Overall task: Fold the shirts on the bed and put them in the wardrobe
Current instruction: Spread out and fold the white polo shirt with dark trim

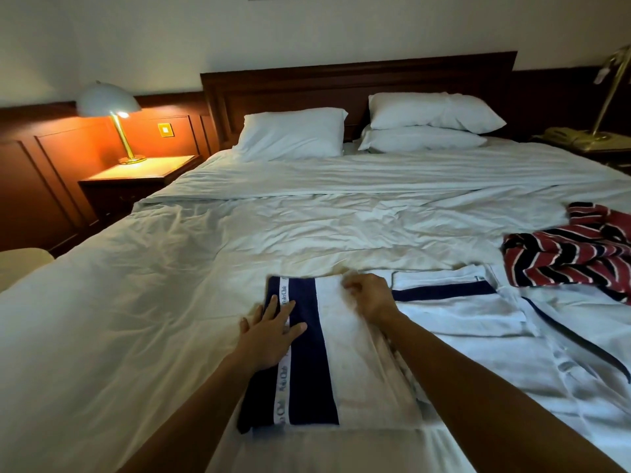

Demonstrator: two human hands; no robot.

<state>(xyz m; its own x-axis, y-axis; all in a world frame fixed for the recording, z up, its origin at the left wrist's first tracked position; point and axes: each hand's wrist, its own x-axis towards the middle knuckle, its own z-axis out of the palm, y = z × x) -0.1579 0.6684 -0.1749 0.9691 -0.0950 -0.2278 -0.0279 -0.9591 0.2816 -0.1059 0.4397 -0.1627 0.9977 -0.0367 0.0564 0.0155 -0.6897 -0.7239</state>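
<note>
A white shirt with a navy band and white lettered stripe (345, 363) lies partly folded on the near part of the bed (170, 285). My left hand (269, 332) presses flat on the navy band, fingers spread. My right hand (368, 297) has curled fingers gripping the shirt's far white edge. To the right a second white shirt with navy trim (478, 312) lies spread out. A red, navy and white striped shirt (573, 254) lies crumpled at the bed's right side. No wardrobe is in view.
Three white pillows (293, 134) lean at the dark wooden headboard (358, 83). A lit lamp (109, 107) stands on the left nightstand (136, 175). A brass lamp and a telephone (566, 136) sit at the right. A pale seat (20, 264) touches the bed's left edge.
</note>
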